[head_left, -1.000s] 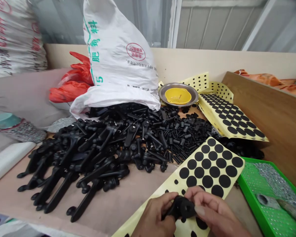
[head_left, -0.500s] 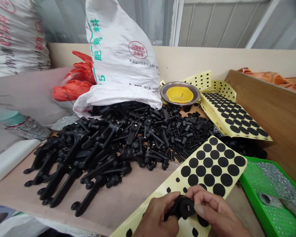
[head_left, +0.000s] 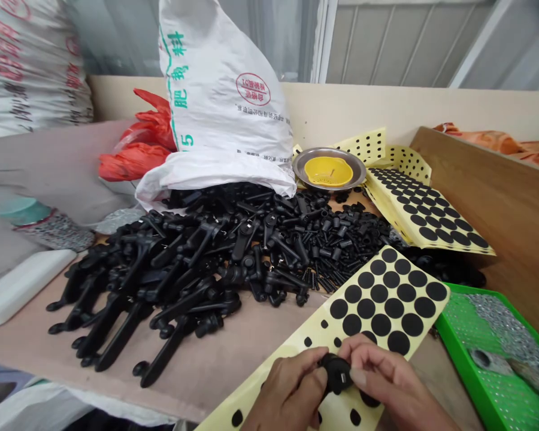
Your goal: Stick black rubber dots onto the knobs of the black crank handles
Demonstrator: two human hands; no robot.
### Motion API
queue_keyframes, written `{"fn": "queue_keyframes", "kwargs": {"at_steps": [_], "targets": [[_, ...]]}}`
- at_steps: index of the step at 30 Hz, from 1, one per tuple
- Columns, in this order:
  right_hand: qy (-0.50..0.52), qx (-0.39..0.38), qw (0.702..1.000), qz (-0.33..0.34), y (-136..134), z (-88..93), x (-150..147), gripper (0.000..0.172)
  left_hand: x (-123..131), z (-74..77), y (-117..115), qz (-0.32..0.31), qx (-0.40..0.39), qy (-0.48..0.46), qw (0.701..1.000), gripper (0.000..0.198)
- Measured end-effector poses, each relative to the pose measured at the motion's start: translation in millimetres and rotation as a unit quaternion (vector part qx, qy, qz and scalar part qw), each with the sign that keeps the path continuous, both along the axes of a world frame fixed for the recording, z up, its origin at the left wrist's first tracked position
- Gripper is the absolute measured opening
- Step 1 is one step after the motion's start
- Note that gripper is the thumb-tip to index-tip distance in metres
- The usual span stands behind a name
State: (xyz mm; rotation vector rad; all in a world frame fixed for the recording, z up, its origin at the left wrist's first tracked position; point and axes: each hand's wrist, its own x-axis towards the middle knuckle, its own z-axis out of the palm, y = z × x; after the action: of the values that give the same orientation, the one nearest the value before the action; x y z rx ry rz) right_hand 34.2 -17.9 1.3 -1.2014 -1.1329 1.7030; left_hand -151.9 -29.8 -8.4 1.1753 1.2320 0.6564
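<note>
Turned slightly since the earlier view: black plastic lever handle (head_left: 336,372), pinched at its round head, both grips pressed together, left hand (head_left: 291,392) and right hand (head_left: 386,374), just above a yellow-backed sheet of black adhesive dots (head_left: 305,359).

Held between left hand (head_left: 290,392) and right hand (head_left: 388,380): black moulded knob (head_left: 335,374), small rectangular slot showing, just above sheet of black adhesive dots (head_left: 386,305).

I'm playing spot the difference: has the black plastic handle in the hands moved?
Yes, the black plastic handle has turned, but it stays over the same part of the yellow dotted sheet.
</note>
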Motion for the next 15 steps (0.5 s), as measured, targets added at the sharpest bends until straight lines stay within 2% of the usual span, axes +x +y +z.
{"fn": "queue_keyframes", "kwargs": {"at_steps": [7, 11, 15], "targets": [[-0.011, 0.021, 1.0, -0.006, 0, -6.1, -1, 0.029, 4, -11.6, 1, -0.003, -0.021, 0.006, 1.0, 0.046], [-0.044, 0.059, 0.997, -0.035, -2, -8.9, -4, 0.025, 6, -19.3, -1, 0.005, 0.011, 0.002, 1.0, 0.043], [-0.049, 0.067, 0.996, -0.033, -2, -9.4, -5, 0.025, 8, -22.8, -3, 0.036, 0.022, 0.011, 0.999, 0.039]]}}
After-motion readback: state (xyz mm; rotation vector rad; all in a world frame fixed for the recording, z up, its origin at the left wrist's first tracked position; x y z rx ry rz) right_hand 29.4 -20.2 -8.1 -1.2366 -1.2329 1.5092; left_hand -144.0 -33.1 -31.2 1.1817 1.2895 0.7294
